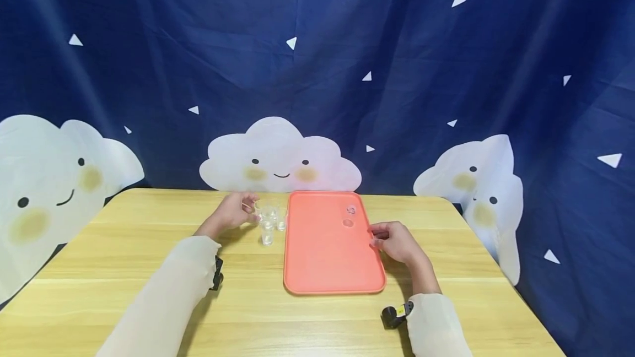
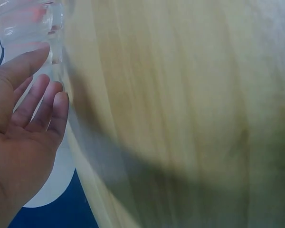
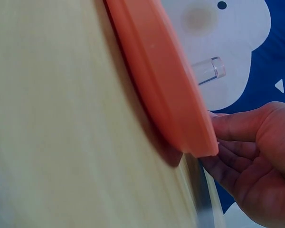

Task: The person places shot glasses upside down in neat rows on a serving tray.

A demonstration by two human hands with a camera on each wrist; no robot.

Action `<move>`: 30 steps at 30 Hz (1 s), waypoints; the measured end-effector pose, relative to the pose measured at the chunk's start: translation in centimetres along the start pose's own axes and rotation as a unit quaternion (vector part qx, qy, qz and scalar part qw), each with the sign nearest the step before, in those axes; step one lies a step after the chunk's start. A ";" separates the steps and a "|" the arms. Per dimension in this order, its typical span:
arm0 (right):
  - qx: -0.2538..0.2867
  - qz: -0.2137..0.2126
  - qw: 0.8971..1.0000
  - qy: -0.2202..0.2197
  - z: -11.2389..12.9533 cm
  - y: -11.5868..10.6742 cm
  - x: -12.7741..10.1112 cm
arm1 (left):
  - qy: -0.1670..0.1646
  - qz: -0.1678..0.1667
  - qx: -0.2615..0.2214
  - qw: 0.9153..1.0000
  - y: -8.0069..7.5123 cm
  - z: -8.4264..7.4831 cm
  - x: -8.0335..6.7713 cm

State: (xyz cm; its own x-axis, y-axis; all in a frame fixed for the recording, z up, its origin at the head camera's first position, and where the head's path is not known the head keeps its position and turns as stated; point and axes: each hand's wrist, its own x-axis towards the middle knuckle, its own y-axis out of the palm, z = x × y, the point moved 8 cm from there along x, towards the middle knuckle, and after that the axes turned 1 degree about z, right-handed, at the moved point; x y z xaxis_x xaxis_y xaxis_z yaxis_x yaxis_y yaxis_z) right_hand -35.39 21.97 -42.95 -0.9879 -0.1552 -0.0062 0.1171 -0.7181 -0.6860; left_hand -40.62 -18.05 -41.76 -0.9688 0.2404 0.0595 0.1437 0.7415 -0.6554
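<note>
Several small clear glasses (image 1: 267, 233) stand bunched on the table just left of a coral tray (image 1: 327, 263). My left hand (image 1: 237, 211) reaches the leftmost of them, thumb and forefinger at either side of its near edge. In the left wrist view the thumb of that hand (image 2: 28, 114) overlaps a glass (image 2: 23, 23), the other fingers loosely curved. On the tray's far right part one more glass (image 3: 209, 71) stands with its thick base up. My right hand (image 1: 397, 241) grips the tray's right rim, thumb above and fingers below the edge in the right wrist view.
The light wooden table (image 1: 238, 313) runs back to a dark blue curtain (image 1: 317, 81) printed with clouds and white triangles. A small black camera sits on each wrist, over cream sleeves (image 1: 163, 291).
</note>
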 end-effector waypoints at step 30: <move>0.006 0.000 1.000 0.008 0.0 -0.1 -0.1 | -0.001 -0.011 0.011 1.000 -0.1 0.4 0.5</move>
State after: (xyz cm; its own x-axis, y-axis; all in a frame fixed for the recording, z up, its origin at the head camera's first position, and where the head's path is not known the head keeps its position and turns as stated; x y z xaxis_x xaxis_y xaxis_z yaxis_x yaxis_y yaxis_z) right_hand -35.34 22.04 -42.86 -0.9895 -0.1438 -0.0176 0.1177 -0.7268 -0.6767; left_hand -41.16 -18.24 -42.01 -0.9724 0.2218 0.0727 0.1170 0.7328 -0.6703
